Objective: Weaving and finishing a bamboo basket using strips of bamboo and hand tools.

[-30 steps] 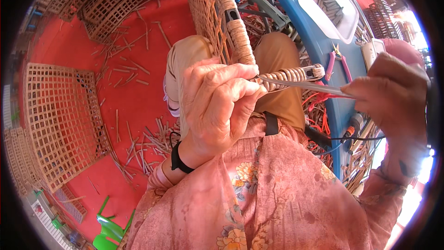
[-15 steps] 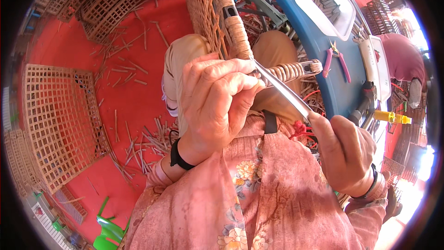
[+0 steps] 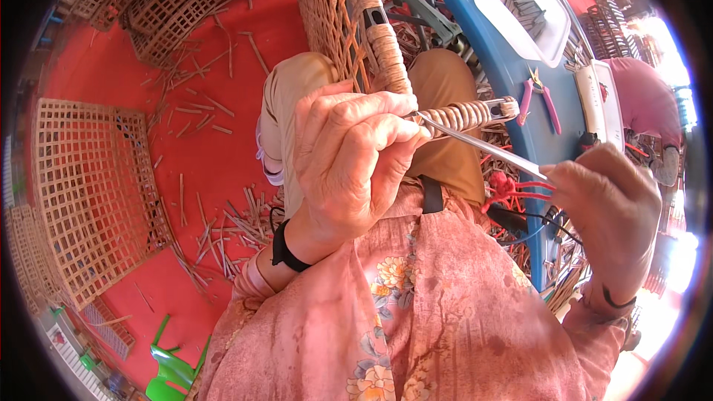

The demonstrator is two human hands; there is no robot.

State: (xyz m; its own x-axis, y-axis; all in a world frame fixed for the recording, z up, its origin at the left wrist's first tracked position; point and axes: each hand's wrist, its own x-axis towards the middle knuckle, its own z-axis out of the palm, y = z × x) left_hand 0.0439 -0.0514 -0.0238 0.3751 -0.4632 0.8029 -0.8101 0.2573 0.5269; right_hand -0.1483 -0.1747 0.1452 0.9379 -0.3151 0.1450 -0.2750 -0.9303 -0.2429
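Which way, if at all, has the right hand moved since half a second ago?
Yes: against the pliers lying on the blue table, the right hand has moved rightward and up in the view.

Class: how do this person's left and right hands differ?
The left hand pinches at a corner of the wrapped frame; the right hand grips the outer end of a pale strip. The left hand wears a broad wristband, the right hand a thin one. Both wristbands look dark.
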